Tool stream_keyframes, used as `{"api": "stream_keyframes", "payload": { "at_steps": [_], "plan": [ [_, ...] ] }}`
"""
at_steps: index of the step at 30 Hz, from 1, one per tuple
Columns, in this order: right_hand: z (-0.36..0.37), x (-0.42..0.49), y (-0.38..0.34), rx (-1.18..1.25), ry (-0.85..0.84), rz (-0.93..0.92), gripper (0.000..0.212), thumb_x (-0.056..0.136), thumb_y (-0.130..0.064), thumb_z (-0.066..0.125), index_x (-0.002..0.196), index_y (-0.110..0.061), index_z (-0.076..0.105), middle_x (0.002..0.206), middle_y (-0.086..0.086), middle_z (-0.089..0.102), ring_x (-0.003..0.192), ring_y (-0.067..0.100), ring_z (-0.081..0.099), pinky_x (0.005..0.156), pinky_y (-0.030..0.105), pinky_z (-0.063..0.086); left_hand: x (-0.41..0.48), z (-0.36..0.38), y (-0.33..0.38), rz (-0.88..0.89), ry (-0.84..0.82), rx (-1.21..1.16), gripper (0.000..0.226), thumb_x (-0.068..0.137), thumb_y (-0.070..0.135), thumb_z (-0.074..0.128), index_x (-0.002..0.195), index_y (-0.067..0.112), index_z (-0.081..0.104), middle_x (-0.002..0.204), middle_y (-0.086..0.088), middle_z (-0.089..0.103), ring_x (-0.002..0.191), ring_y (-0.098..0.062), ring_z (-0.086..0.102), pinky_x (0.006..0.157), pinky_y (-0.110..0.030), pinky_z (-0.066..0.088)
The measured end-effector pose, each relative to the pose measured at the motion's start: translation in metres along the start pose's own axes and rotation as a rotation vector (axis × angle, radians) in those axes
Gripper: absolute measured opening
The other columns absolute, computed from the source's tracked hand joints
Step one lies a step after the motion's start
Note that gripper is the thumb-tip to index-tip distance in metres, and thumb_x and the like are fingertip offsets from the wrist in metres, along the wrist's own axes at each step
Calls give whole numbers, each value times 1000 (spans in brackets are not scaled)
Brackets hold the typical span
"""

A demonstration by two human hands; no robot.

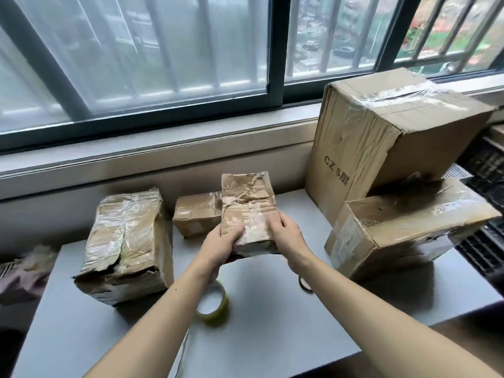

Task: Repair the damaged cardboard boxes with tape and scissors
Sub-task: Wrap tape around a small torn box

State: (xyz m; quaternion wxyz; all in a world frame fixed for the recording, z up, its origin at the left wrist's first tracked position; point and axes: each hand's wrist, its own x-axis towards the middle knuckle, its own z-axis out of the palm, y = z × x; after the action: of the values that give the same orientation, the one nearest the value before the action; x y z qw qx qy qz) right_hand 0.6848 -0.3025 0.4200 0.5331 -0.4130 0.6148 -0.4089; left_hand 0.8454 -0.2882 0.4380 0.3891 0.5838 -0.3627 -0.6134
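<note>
Barred windows run behind the grey counter (pixel 272 309); at centre frame our left hand (pixel 222 242) and right hand (pixel 286 236) pinch the crumpled small box (pixel 246 205) by its lower corners (light, soft, tape-slick), tape roll (pixel 214 304) waiting below.

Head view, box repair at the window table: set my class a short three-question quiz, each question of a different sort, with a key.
1. True or false: both hands hold the small crumpled box.
2. Multiple choice: the tape roll lies (A) on the tall box, (B) on the table beneath the left forearm, (C) on the windowsill.
3. Fill in: the tall box printed "CZ" stands at the table's ____ side.

Key
1. True: the left hand and right hand grip its lower end.
2. B, on the table.
3. Right.
</note>
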Motion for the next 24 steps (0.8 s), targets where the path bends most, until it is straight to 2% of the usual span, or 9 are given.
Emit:
{"api": "stream_keyframes", "payload": {
  "at_steps": [3,5,9,11,13,16,20,21,24],
  "plan": [
    [-10,-3,2,-132,32,-73,31,99,-50,50,116,-28,64,113,-9,69,107,11,63,93,33,53,20,5,1,-31,-24,-55,18,97,29,61,112,21,65,99,3,76,76,-12,71,62,-27,56],
    [-20,0,5,-110,139,-64,34,101,-46,49,123,-23,61,117,-8,66,109,10,61,95,31,49,31,13,2,-79,-42,-63,21,96,32,61,113,20,65,98,2,75,74,-12,71,57,-26,55],
    [-42,14,25,-127,305,72,30,106,-39,34,104,-20,57,97,-6,60,96,16,57,82,32,42,53,34,6,-147,-46,-53,19,98,34,59,109,20,64,93,3,73,66,-8,68,55,-24,53],
    [-49,23,42,-107,322,163,28,106,-38,33,105,-21,55,98,-4,61,96,20,60,85,37,47,68,46,7,-161,-46,-31,22,98,34,58,115,20,63,94,3,73,66,-6,69,55,-24,53],
    [-55,29,53,-98,348,208,25,104,-36,37,98,-18,53,94,2,63,89,26,63,79,40,48,81,60,7,-185,-39,2,26,98,34,58,118,18,62,96,2,73,65,-7,70,52,-23,53],
    [-67,37,62,-139,383,209,26,103,-31,41,88,-11,49,82,3,58,77,23,53,65,36,38,102,82,7,-226,-12,31,32,99,36,57,123,15,60,103,-4,71,76,-15,69,51,-25,54],
    [-76,54,68,-46,306,209,27,104,-28,44,93,-6,56,75,1,63,60,12,55,52,20,43,126,112,5,-259,23,51,32,100,36,54,123,14,58,108,-9,70,83,-19,69,55,-27,56],
    [-77,57,69,-26,283,204,26,104,-29,44,93,-8,56,73,-1,64,60,11,56,56,21,47,132,119,3,-265,17,55,33,101,36,53,122,12,59,107,-9,71,85,-21,69,58,-29,58],
    [-79,70,76,-9,245,203,24,104,-30,46,89,-15,56,71,-5,66,69,15,61,74,39,55,145,136,0,-275,-28,52,34,102,32,49,121,6,60,100,-6,72,91,-20,68,77,-36,60]
  ]
}}
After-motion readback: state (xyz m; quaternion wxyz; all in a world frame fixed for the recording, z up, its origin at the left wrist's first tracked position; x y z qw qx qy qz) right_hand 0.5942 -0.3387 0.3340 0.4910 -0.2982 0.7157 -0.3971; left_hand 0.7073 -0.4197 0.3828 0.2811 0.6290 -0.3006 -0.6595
